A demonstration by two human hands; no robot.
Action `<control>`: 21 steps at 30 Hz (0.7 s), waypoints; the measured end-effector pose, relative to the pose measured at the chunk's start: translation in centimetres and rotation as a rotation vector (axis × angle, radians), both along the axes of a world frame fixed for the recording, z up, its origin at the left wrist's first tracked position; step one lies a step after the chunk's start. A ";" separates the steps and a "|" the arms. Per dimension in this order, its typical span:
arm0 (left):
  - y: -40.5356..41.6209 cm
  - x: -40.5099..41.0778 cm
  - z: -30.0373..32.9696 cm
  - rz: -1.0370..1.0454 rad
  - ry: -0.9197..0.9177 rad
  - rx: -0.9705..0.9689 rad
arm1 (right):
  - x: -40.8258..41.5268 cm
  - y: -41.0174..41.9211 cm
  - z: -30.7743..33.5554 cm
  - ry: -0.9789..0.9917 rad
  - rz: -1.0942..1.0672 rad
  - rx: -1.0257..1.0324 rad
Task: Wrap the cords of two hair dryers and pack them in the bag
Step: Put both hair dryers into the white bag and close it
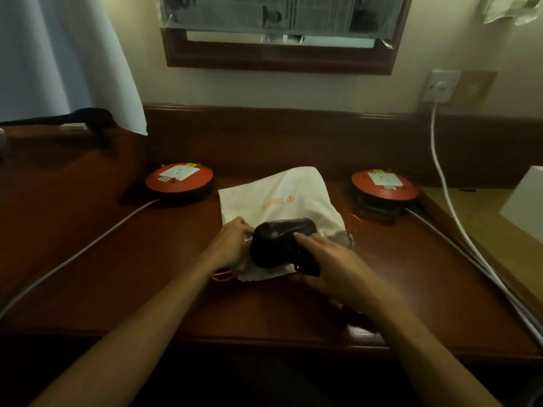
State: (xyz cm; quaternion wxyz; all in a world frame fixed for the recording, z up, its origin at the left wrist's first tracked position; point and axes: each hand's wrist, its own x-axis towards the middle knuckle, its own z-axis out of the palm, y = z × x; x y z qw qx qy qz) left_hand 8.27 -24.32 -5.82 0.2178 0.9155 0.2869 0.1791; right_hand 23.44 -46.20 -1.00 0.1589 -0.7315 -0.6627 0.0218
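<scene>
Both forearms reach forward from the near edge of the wooden desk [147,259] and converge on the bag mouth at centre. The right hand [326,259] grips a black hair dryer [279,242] from its right side, fingers curled over the body and index finger laid along the top. The dryer rests at the near, open end of the white drawstring bag [282,198], barrel pointing away from the person. Its cord is not visible, so the wrap cannot be confirmed. The left hand [232,242] pinches the bag's near-left edge, apparently holding the mouth open.

Procedure, as judged: keep the left hand lifting the upper fabric layer clear, slide the dryer barrel-first along the lower layer, and keep the orange drawstring [221,274] out of the opening. A bulge is not clearly readable; whether the other dryer is inside cannot be told.

Beyond the bag, two red socket reels sit left [179,180] and right [385,185], each with a grey cable trailing toward the near side.
</scene>
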 end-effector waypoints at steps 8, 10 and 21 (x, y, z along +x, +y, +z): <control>1.2 0.4 0.2 -0.016 0.019 0.028 | 0.9 -0.3 -0.1 -0.121 0.082 -0.206; 1.5 0.5 0.0 -0.068 0.039 0.109 | 1.6 -0.8 0.0 -0.086 0.094 -0.251; 2.1 0.9 1.8 0.036 -0.232 0.032 | 0.5 -4.3 -0.7 0.023 0.079 -0.169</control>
